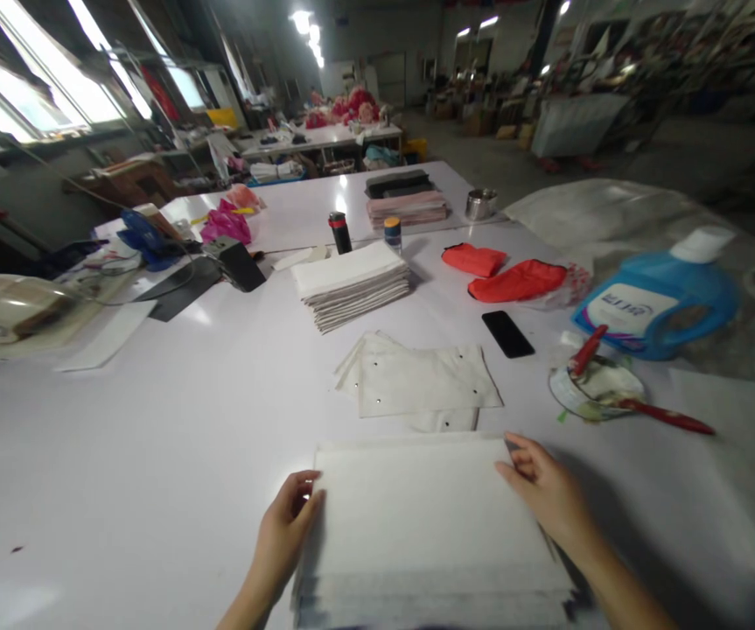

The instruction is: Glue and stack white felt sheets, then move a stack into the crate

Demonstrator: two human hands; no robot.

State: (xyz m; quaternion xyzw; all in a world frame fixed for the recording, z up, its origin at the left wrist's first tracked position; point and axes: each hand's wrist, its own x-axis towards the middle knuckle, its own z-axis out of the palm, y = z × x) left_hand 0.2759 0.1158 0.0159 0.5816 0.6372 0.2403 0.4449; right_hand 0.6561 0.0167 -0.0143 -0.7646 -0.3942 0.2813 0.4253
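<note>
A stack of white fabric sheets lies at the table's near edge, right in front of me. My left hand pinches the top sheet's far left corner between thumb and fingers. At the far right corner, my right hand grips the same sheet, thumb on top. Whether the sheet is lifted off the stack I cannot tell. Just beyond it lie several off-white fabric pieces with small dark dots near their corners, overlapping at angles. Farther back stands a folded white fabric pile.
On the right are a blue detergent jug, a round container with red-handled brushes, a black phone and red fabric pieces. A dark bottle and a pink cloth stack stand farther back. A black box sits left.
</note>
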